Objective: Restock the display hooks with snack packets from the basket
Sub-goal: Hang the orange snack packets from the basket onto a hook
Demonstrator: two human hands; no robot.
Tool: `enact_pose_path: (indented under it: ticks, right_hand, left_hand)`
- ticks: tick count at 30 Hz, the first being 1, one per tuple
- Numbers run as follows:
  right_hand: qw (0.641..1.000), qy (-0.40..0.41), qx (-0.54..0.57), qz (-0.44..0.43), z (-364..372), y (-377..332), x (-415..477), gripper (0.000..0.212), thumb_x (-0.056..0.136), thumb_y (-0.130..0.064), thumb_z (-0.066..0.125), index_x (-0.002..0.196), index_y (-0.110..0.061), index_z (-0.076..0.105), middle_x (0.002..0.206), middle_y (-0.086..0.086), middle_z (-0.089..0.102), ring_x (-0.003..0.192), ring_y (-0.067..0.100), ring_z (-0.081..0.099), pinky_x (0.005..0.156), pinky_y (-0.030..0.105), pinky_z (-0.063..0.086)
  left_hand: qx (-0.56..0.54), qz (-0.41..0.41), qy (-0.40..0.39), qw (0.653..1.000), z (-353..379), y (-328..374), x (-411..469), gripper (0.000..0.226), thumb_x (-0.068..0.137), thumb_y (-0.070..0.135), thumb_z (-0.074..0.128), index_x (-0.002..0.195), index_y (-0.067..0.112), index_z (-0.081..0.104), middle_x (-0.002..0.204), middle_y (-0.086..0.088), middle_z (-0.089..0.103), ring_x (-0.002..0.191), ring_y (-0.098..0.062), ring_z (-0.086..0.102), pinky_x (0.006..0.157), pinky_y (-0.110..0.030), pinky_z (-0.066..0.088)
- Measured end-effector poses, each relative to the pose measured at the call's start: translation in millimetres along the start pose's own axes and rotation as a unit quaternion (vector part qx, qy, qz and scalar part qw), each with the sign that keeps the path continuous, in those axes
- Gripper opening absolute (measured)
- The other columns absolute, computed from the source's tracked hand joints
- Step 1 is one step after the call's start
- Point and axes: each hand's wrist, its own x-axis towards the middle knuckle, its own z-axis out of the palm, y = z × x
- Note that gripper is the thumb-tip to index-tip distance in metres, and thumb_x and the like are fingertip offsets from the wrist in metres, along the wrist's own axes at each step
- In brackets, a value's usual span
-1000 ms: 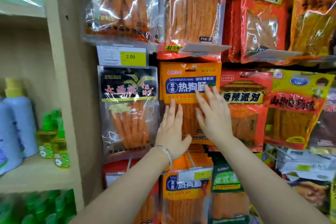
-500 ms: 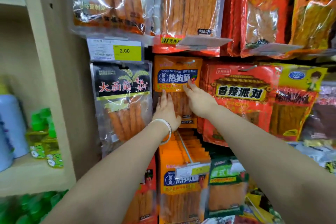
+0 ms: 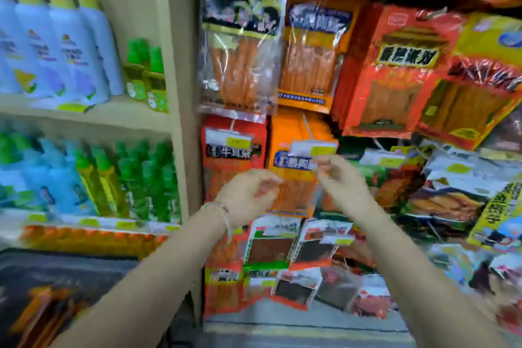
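Observation:
An orange snack packet (image 3: 313, 59) hangs on the upper hook, between a black-topped clear packet (image 3: 240, 45) and a red packet (image 3: 395, 70). Below it a full hook of the same orange packets (image 3: 299, 133) sticks out with a price tag at its tip. My left hand (image 3: 248, 198) and my right hand (image 3: 341, 183) hover side by side in front of that lower row, fingers loosely curled, with nothing in them; the picture is blurred. At the bottom left a dark basket (image 3: 56, 265) holds orange packets (image 3: 48, 311).
A wooden shelf upright (image 3: 175, 93) stands left of the hooks. Blue bottles (image 3: 56, 45) and green bottles (image 3: 147, 178) fill the shelves beyond it. More hanging packets (image 3: 296, 248) crowd the space below and to the right of my hands.
Both hands have come off the orange packet on the upper hook and dropped lower and back toward me. The view has tilted down and left, bringing the basket into sight.

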Motion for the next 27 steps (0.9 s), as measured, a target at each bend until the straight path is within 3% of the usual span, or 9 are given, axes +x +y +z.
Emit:
enact_pose_path:
  ticks: [3,7,11,14,17,20,22,24,27]
  right_hand:
    - [0.995,-0.082,0.028,0.052,51.1,24.9,-72.6,0.02,0.089,0.005,0.054,0.106,-0.002,0.061,0.088,0.01,0.059,0.062,-0.004,0.053,0.06,0.006,0.038]
    - [0.978,-0.178,0.042,0.1,127.7,42.2,-145.0,0.021,0.087,0.008,0.056,0.107,0.002,0.06,0.08,0.004,0.056,0.067,0.001,0.051,0.066,0.01,0.039]
    - [0.953,-0.272,0.023,0.127,214.3,37.4,-194.4,0.026,0.087,0.005,0.056,0.111,-0.005,0.06,0.093,0.0,0.06,0.071,-0.006,0.053,0.069,0.008,0.039]
    - [0.93,-0.346,-0.015,0.119,284.4,27.7,-218.5,0.035,0.087,-0.003,0.06,0.121,-0.008,0.059,0.106,0.002,0.062,0.091,0.003,0.059,0.077,0.002,0.037]
    - [0.903,-0.412,-0.038,0.117,354.9,16.5,-226.7,0.038,0.088,-0.008,0.06,0.126,-0.007,0.057,0.122,0.009,0.06,0.113,0.021,0.057,0.094,0.027,0.043]
    - [0.888,-0.429,-0.071,0.148,417.7,8.2,-229.4,0.038,0.09,-0.016,0.058,0.128,-0.014,0.057,0.124,0.007,0.06,0.112,0.021,0.059,0.093,0.031,0.045]
    - [0.877,-0.441,-0.092,0.168,454.9,5.5,-230.4,0.039,0.091,-0.02,0.056,0.13,-0.018,0.054,0.126,0.003,0.059,0.112,0.018,0.058,0.094,0.028,0.045]
    - [0.855,-0.468,-0.109,0.195,489.3,4.8,-230.1,0.04,0.093,-0.024,0.054,0.133,-0.021,0.05,0.13,0.0,0.057,0.114,0.016,0.057,0.093,0.027,0.044]
    - [0.821,-0.488,-0.105,0.277,535.8,12.2,-230.1,0.042,0.093,-0.025,0.054,0.135,-0.021,0.045,0.131,0.0,0.053,0.108,0.017,0.057,0.082,0.024,0.042]
  left_hand:
    - [0.035,-0.093,-0.047,0.994,5.9,-56.1,-87.5,0.022,0.086,0.012,0.063,0.108,0.012,0.067,0.103,0.0,0.063,0.084,-0.009,0.058,0.072,-0.002,0.036]
    - [-0.016,-0.278,-0.038,0.96,0.7,-126.5,-196.7,0.025,0.087,-0.001,0.057,0.109,0.008,0.065,0.102,-0.016,0.066,0.095,-0.025,0.062,0.082,-0.024,0.048]
    - [0.028,-0.405,-0.048,0.912,-23.8,-186.6,-284.0,0.026,0.087,0.022,0.057,0.107,0.01,0.068,0.107,-0.008,0.067,0.101,-0.027,0.063,0.091,-0.036,0.048]
    - [0.007,-0.457,-0.004,0.889,-52.3,-222.3,-327.3,0.018,0.085,0.01,0.061,0.101,0.013,0.068,0.104,-0.008,0.066,0.091,-0.028,0.064,0.085,-0.033,0.05]
    - [-0.003,-0.497,0.001,0.868,-85.0,-268.2,-354.1,0.023,0.085,0.007,0.061,0.107,0.012,0.067,0.108,-0.01,0.066,0.098,-0.025,0.063,0.09,-0.031,0.048]
    - [-0.021,-0.525,-0.028,0.85,-112.8,-319.0,-366.7,0.025,0.086,0.011,0.061,0.109,0.022,0.065,0.115,-0.007,0.064,0.103,-0.024,0.062,0.095,-0.033,0.046]
    - [-0.03,-0.522,-0.069,0.85,-124.9,-352.1,-370.5,0.027,0.086,0.014,0.06,0.11,0.026,0.064,0.115,-0.002,0.062,0.1,-0.018,0.062,0.091,-0.026,0.047]
    - [-0.033,-0.52,-0.112,0.846,-131.9,-383.2,-372.0,0.027,0.087,0.017,0.058,0.113,0.023,0.064,0.114,-0.001,0.062,0.098,-0.015,0.061,0.085,-0.021,0.044]
    - [-0.032,-0.53,-0.167,0.831,-133.1,-424.2,-375.3,0.023,0.091,0.017,0.055,0.111,0.012,0.065,0.12,-0.007,0.062,0.11,-0.025,0.058,0.094,-0.028,0.044]
